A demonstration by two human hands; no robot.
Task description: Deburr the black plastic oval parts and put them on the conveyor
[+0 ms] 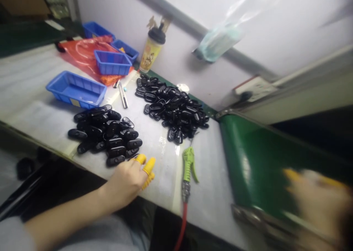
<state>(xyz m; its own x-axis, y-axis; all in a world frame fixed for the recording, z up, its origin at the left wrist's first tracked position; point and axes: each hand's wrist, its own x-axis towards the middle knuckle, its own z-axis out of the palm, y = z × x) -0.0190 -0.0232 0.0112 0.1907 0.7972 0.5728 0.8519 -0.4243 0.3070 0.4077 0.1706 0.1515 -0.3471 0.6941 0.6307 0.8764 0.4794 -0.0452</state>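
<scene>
My left hand (128,179) rests at the table's near edge, its fingers curled in and capped with yellow finger cots. Whatever may be inside its grip is hidden. Just beyond it lies a loose pile of black oval plastic parts (107,133). A larger heap of similar black parts (176,109) sits farther back against the wall side. Over the green conveyor belt (245,144) at the right, my right hand (317,195) is smeared by motion; yellow shows at its fingertips. To the right of my left hand, a green air blow gun (189,162) lies on the table.
A red hose (181,225) runs from the blow gun off the near edge. At the left stand a blue bin (77,89) and smaller blue bins (113,62) with a red plastic bag (82,56). A utility knife (122,95) and a lidded cup (151,50) are behind.
</scene>
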